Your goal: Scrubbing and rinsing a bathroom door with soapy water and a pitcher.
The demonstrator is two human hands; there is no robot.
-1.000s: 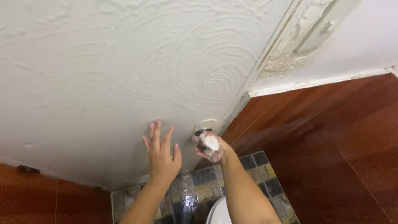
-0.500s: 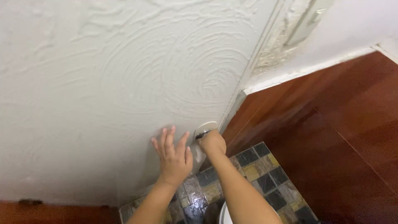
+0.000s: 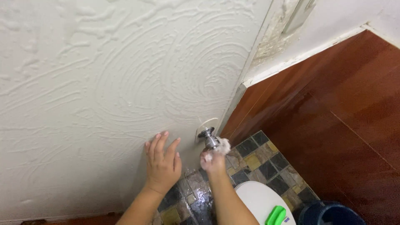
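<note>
My left hand (image 3: 161, 164) lies flat against a white door (image 3: 125, 83) covered in swirled soap foam, fingers spread. My right hand (image 3: 213, 159) is closed on a small foamy scrub pad (image 3: 223, 145) and presses it against the underside of the metal door knob (image 3: 208, 137). The knob sticks out from a round plate near the door's edge. Both forearms reach up from the bottom of the view.
Red-brown tiled walls (image 3: 333, 112) flank the door. Below is a wet mosaic tile floor (image 3: 254, 160). A white toilet lid (image 3: 258, 200) with a green brush handle (image 3: 276, 216) sits at the bottom, beside a dark blue bucket (image 3: 331, 213).
My right hand slid off the knob's front to just below it, uncovering the knob. The left hand stayed on the door. The view tilted down, revealing the toilet lid and bucket.
</note>
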